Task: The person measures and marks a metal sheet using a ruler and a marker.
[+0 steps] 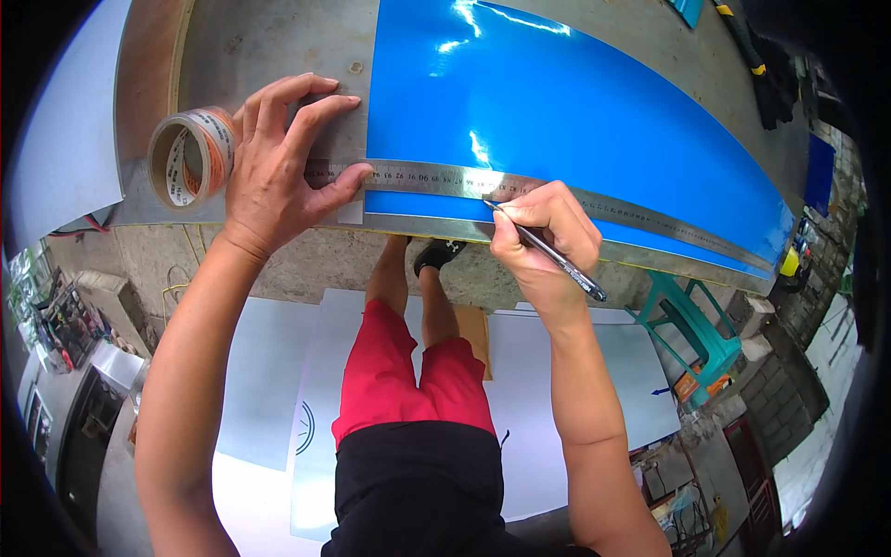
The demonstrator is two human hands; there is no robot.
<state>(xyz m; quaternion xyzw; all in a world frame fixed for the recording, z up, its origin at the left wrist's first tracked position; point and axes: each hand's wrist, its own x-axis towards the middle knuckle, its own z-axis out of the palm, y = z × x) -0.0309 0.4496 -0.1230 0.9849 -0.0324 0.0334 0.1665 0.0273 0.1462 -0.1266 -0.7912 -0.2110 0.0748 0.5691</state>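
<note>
A long steel ruler (436, 177) lies along the near edge of a glossy blue sheet (520, 102). My left hand (292, 153) rests at the ruler's left end, fingers spread; its thumb touches the ruler and the fingertips reach toward the sheet's left edge. In my right hand (554, 237) is a black pen (561, 265), gripped between thumb and fingers. The pen's tip meets the blue sheet at the ruler's near edge. Just left of my left hand stands a roll of tape (216, 144) with orange and white printing.
The grey worktable (269, 42) ends just in front of my legs. A black and yellow tool (740, 37) lies at the far right. Below, pale sheets (575, 399) lie behind my legs, and a green plastic stool (691, 325) stands at the right.
</note>
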